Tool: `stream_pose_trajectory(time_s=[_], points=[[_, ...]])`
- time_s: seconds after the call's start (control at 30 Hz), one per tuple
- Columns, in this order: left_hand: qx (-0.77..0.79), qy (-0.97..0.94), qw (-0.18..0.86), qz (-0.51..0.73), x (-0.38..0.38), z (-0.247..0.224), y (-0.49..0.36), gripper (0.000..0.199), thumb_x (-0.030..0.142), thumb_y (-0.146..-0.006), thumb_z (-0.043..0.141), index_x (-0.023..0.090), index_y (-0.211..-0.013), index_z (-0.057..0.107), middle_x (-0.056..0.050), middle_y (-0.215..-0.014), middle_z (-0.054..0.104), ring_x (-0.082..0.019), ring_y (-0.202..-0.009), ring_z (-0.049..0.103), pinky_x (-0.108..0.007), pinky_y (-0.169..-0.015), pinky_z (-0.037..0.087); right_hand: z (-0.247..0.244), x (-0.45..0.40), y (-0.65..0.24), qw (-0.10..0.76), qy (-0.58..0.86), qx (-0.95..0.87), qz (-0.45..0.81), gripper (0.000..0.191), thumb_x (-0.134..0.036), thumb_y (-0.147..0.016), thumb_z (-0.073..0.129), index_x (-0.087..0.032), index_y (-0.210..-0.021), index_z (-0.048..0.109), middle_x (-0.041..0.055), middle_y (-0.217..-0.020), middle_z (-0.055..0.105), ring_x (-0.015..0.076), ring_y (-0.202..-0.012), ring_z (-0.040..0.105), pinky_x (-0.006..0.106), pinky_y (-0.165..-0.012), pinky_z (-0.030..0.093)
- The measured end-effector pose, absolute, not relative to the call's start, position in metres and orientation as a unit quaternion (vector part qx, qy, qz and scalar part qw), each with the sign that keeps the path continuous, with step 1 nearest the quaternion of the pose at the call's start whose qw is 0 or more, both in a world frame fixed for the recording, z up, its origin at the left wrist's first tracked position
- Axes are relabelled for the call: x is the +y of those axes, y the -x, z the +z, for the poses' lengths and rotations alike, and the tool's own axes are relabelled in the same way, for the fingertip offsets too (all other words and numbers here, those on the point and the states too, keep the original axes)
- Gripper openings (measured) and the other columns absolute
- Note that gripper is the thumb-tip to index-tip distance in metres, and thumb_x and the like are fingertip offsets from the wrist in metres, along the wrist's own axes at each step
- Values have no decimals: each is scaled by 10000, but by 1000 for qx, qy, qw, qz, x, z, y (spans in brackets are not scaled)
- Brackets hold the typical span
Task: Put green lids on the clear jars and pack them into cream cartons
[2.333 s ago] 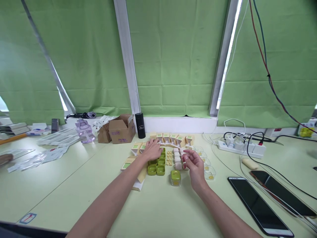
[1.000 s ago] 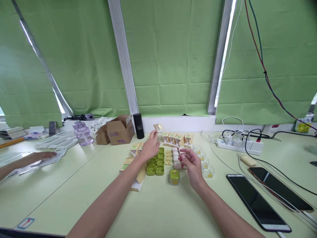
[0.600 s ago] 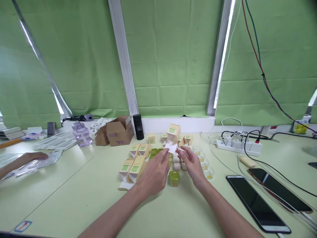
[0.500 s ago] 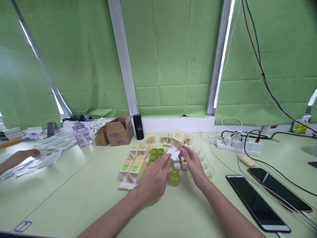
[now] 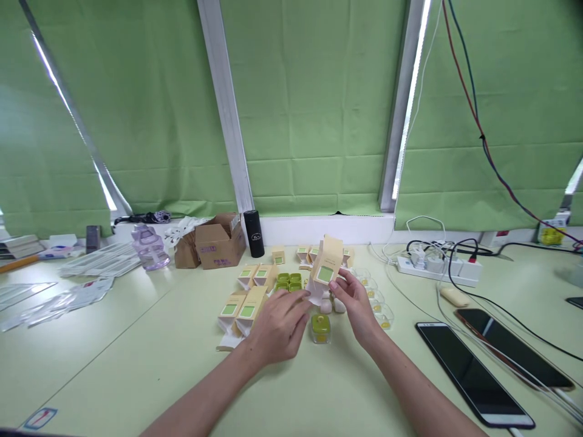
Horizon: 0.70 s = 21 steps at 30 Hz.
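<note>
My right hand (image 5: 357, 303) grips a small tan cardboard box (image 5: 331, 258) with a green label, holding it tilted above the table, its white inner flap (image 5: 316, 292) hanging open at the lower end. The fingers of my left hand (image 5: 280, 325) are bent, with their tips at that flap's edge. Below the hands stands a clear square jar with a green lid (image 5: 321, 328). Several green lids (image 5: 295, 278) and small pale pieces (image 5: 325, 306) lie around the box, partly hidden. Clear cups (image 5: 385, 315) are lined up beside my right hand.
More tan boxes (image 5: 251, 308) stand left of my left hand and at the back. Behind are a brown carton (image 5: 221, 244), a black cylinder (image 5: 254, 233) and a purple bottle (image 5: 150, 247). Phones (image 5: 473, 373), cables and a power strip (image 5: 439, 270) lie right; plastic packets (image 5: 68, 303) left.
The box has turned in my right hand so its green label faces me, and my left hand has drawn slightly back. Another person's hand at the far left has gone out of view.
</note>
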<state>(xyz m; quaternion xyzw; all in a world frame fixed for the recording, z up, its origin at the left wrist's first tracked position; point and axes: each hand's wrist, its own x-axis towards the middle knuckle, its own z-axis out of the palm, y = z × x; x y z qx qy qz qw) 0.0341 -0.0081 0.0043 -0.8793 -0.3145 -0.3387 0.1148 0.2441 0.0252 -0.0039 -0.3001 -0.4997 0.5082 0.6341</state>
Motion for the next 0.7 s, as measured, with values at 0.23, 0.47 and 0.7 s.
stream_pose_trajectory(time_s=[0.23, 0.47, 0.7], points=[[-434, 763, -63, -475, 24, 16, -54, 540, 375, -968, 674, 228, -1451, 484, -116, -1266, 688, -277, -1074, 658, -477, -967, 528, -10, 28, -245, 615, 344, -630, 325, 504, -499, -953, 683, -268, -1389, 577, 113, -1307, 737, 317, -1191, 681, 463, -949, 521], [-408, 762, -133, -485, 36, 14, -57, 522, 190, -859, 732, 241, -1354, 572, -102, -1310, 650, -302, -1206, 595, -490, -1050, 489, -18, 34, -253, 587, 317, -722, 185, 456, -316, -1019, 564, -292, -1470, 497, 121, -1400, 610, 304, -1291, 588, 544, -1084, 502], [-339, 787, -17, -516, 27, -3, -53, 561, 84, -820, 680, 262, -1336, 550, -132, -1376, 504, -321, -1339, 503, -515, -1109, 463, -27, 30, -256, 569, 277, -774, 18, 556, -100, -978, 502, -310, -1492, 469, 136, -1488, 500, 334, -1398, 487, 612, -1121, 481]])
